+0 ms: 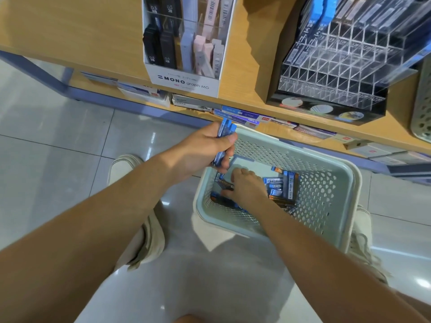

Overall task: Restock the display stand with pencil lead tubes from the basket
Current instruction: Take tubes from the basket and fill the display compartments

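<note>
A pale green perforated basket (331,183) stands on the floor below the shelf, with several blue and orange pencil lead tubes (281,186) lying in it. My left hand (205,148) hovers over the basket's left rim and grips a bundle of blue lead tubes (224,132). My right hand (247,188) reaches down inside the basket, fingers curled onto a dark tube (225,184) at the bottom. The clear acrylic display stand (345,66) sits on the wooden shelf at upper right, most of its front cells bare, a few blue tubes (320,10) in its back rows.
A white MONO graph MG carton (186,82) with black, grey and pink lead cases stands on the shelf (93,38) left of the acrylic stand. Boxed stock (242,115) lines the lower shelf. Another perforated basket (422,108) sits at far right. My shoes flank the basket on the tiled floor.
</note>
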